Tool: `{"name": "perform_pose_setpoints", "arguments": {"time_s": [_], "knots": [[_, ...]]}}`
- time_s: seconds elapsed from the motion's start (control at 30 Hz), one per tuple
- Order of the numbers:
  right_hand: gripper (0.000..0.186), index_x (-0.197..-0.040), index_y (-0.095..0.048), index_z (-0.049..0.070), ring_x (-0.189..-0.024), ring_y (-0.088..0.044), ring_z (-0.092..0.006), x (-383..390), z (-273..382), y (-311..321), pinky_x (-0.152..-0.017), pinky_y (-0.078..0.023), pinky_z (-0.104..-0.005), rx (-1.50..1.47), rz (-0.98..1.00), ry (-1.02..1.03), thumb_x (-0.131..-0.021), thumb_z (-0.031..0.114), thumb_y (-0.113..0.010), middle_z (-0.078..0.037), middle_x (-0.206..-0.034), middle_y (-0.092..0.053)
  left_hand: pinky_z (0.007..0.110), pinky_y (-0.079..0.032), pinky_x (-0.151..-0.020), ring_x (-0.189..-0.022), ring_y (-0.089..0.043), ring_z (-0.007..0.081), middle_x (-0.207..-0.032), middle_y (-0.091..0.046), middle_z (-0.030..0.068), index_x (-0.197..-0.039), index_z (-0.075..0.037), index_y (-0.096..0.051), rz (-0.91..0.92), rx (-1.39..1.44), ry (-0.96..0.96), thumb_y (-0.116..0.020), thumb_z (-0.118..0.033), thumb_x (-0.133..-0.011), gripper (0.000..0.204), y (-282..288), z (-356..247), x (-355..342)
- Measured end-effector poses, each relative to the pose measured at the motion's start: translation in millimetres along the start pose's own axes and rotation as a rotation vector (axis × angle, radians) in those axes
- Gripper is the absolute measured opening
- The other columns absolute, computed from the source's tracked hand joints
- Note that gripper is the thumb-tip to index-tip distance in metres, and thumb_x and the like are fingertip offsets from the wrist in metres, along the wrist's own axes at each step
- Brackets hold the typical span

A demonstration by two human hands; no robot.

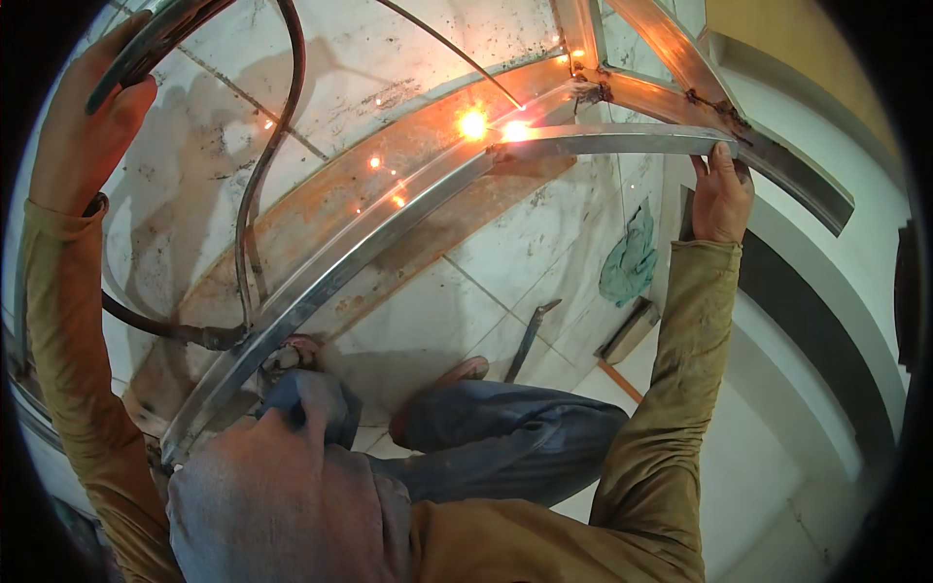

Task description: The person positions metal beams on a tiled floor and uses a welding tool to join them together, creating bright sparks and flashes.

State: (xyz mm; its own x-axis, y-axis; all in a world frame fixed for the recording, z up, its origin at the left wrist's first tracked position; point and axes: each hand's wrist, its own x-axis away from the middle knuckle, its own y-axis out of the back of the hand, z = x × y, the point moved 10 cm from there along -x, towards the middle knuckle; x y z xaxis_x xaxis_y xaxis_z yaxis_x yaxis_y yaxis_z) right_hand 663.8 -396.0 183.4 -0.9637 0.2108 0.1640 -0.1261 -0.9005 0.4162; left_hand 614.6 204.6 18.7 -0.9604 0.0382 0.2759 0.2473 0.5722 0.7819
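At the upper left my left hand [92,126] is closed round a dark object with a curved rim [146,53], partly cut off by the view's edge. On the right, my right hand [724,199] grips the end of a short grey metal tube [622,140], thumb on top. The tube's other end meets a long metal tube [340,262] slanting down to the lower left. Bright glare and sparks [473,124] cover that joint. A thin welding rod [452,53] reaches down to it from the top; whatever holds the rod is out of view.
A dark cable [290,126] hangs at the left and bends near the long tube. Welded metal framing [680,97] stands at the upper right. A green rag [630,257], a dark metal bar [530,340] and a brush-like block [628,330] lie on the tiled floor [486,282].
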Motion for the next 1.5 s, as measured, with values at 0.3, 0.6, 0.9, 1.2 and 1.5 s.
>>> {"name": "perform_pose_setpoints", "arguments": {"time_s": [0.3,0.6,0.9,1.2,1.5], "knots": [[0.043,-0.127,-0.053,-0.004,-0.114,-0.059,-0.0228,2.3,6.0,-1.8,-0.105,-0.043,-0.0458,0.018,-0.041,0.01,-0.093,0.016,-0.071,-0.012,-0.121,-0.062,0.025,-0.046,-0.089,-0.098,-0.059,0.0135,-0.109,-0.065,0.0092,-0.139,0.005,-0.052,0.051,0.137,-0.144,-0.056,-0.007,-0.087,0.054,-17.3,-9.0,-3.1],[0.042,-0.124,-0.053,-0.005,-0.113,-0.059,-0.0234,-0.5,1.6,3.9,-0.104,-0.043,-0.0456,-0.002,-0.051,0.003,-0.092,0.015,-0.072,-0.013,-0.119,-0.063,0.027,-0.048,-0.084,-0.09,-0.059,0.0139,-0.099,-0.063,0.0086,-0.14,0.006,-0.051,-0.072,0.092,-0.25,-0.058,-0.013,-0.088,0.055,-12.8,-9.1,-0.1],[0.043,-0.123,-0.052,-0.007,-0.114,-0.059,-0.0236,1.5,4.6,0.5,-0.105,-0.043,-0.046,0.001,-0.057,0.019,-0.092,0.015,-0.073,-0.015,-0.119,-0.062,0.03,-0.052,-0.077,-0.076,-0.064,0.0179,-0.093,-0.068,0.0151,-0.139,0.003,-0.055,-0.137,-0.072,-0.241,-0.055,-0.007,-0.085,0.055,-9.2,-9.5,2.8],[0.041,-0.129,-0.058,0.006,-0.129,-0.049,-0.022,-1.2,6.6,-2.0,-0.118,-0.023,-0.0551,0.051,-0.026,0.06,-0.093,0.019,-0.072,-0.005,-0.128,-0.061,0.029,-0.05,-0.094,-0.103,-0.067,0.0208,-0.117,-0.069,0.0154,-0.134,-0.003,-0.059,-0.152,-0.047,-0.393,-0.055,-0.003,-0.086,0.048,-3.4,-24.4,3.4],[0.038,-0.131,-0.057,0.006,-0.129,-0.051,-0.0212,-1.0,1.8,-3.9,-0.116,-0.029,-0.054,0.009,0.0,0.008,-0.097,0.018,-0.067,-0.006,-0.132,-0.06,0.028,-0.051,-0.076,-0.083,-0.063,0.0127,-0.101,-0.07,0.0066,-0.133,-0.01,-0.062,-0.054,-0.041,-0.068,-0.062,-0.008,-0.088,0.046,-5.7,-2.5,-3.1]]}}
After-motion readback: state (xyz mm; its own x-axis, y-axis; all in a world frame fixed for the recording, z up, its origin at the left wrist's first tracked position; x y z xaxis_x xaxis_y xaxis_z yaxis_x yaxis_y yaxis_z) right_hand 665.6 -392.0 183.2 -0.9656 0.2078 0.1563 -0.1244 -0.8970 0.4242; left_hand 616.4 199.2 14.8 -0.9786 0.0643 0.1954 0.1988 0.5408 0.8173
